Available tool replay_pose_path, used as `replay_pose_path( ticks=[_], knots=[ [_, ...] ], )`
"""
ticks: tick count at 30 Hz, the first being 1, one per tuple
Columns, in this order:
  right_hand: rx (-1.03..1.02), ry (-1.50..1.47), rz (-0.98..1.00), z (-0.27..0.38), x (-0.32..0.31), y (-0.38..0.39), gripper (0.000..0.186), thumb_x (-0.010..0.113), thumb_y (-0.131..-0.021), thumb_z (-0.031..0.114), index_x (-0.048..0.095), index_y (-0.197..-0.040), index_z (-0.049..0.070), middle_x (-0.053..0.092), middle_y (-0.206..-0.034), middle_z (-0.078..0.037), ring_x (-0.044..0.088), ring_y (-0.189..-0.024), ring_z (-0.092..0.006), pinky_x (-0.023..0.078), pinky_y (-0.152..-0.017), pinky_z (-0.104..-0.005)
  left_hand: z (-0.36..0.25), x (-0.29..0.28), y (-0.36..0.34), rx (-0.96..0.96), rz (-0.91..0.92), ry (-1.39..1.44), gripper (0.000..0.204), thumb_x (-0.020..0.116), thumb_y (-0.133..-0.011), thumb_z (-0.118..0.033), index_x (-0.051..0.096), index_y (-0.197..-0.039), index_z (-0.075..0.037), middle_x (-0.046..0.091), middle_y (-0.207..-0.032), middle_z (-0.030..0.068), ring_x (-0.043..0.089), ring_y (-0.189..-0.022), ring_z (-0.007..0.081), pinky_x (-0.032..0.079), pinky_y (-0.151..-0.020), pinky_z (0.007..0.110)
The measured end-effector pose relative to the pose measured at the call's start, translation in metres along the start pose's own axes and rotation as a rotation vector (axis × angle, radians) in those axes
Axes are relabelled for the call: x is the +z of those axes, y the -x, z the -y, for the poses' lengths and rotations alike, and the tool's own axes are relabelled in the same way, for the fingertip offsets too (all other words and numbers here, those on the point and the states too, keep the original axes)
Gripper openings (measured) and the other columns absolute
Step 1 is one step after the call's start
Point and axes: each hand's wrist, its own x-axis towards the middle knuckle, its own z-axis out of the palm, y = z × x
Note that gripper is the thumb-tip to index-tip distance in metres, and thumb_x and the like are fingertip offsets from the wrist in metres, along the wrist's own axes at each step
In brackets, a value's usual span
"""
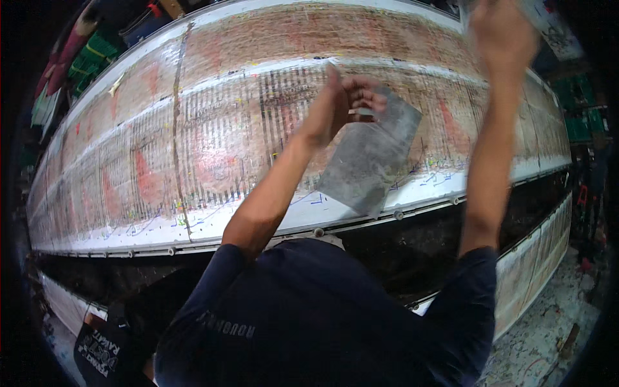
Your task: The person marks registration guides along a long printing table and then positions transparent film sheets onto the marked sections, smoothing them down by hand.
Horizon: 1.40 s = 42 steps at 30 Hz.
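My left hand (340,106) is over the middle of a long printing table, its thumb up and its slightly blurred fingers curled but apart. Close beside its fingertips is a grey, roughly rectangular sheet (374,155) with a smudged surface. Whether the fingertips touch that sheet, I cannot tell. Farther out at the upper right, my right hand (506,39) is raised and smeared by motion. Its fingers run to the picture's top edge, so what they hold, if anything, is hidden.
The long table (303,216) has a white border, striped brown-and-red patterned cover, and small round fittings along its near rail. Another table (538,251) runs behind me. A person in a dark printed shirt (97,351) is at lower left. Green crates (93,55) stand at far left.
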Motion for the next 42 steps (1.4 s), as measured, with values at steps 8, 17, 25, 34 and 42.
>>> replay_pose_path(
  ticks=[8,17,25,34,42],
  knots=[
    [-0.068,-1.080,0.345,0.194,0.050,0.322,0.016,0.061,-0.081,0.010,0.070,-0.095,0.008,0.068,-0.094,-0.010,0.063,-0.090,-0.0302,0.043,-0.084,-0.0448,0.055,-0.149,0.037,-0.248,-0.414,-0.495,0.028,0.063,-0.090,-0.017,0.054,-0.111,-0.002,0.064,-0.083,0.0126,0.067,-0.077,0.0253,0.054,-0.052,0.041],
    [1.780,-1.220,1.144,0.260,0.019,0.487,0.047,0.069,-0.090,0.028,0.055,-0.120,-0.004,0.059,-0.115,-0.018,0.062,-0.100,-0.0279,0.054,-0.079,-0.0379,0.097,-0.316,0.134,-0.292,-0.499,-0.649,0.011,0.048,-0.096,0.001,0.053,-0.105,0.003,0.066,-0.083,0.0168,0.071,-0.065,0.0298,0.060,-0.052,0.039],
    [1.332,-1.419,1.115,0.399,0.024,0.482,0.018,0.061,-0.093,0.009,0.064,-0.108,0.000,0.068,-0.090,-0.008,0.066,-0.070,-0.0153,0.050,-0.055,-0.0243,-0.012,-0.400,0.251,-0.011,-0.553,-0.970,0.018,0.051,-0.091,0.000,0.057,-0.107,0.003,0.069,-0.087,0.0159,0.069,-0.065,0.0232,0.056,-0.057,0.034],
    [0.306,-0.771,1.485,0.429,0.045,0.508,0.020,0.077,-0.075,0.024,0.074,-0.083,0.006,0.073,-0.087,-0.010,0.070,-0.078,-0.0218,0.054,-0.068,-0.0339,-0.015,-0.456,0.405,-0.423,-0.656,-1.384,0.022,0.072,-0.084,-0.025,0.074,-0.087,-0.004,0.073,-0.079,0.0134,0.071,-0.070,0.0269,0.055,-0.067,0.039],
    [0.244,-0.580,1.505,0.432,0.038,0.501,0.031,0.082,-0.068,0.038,0.076,-0.082,0.010,0.073,-0.088,-0.010,0.069,-0.084,-0.0299,0.053,-0.077,-0.0411,-0.008,-0.463,0.422,-0.572,-0.672,-1.334,0.027,0.073,-0.082,-0.032,0.075,-0.086,-0.005,0.073,-0.077,0.0127,0.071,-0.074,0.0292,0.054,-0.069,0.039]
  ],
)
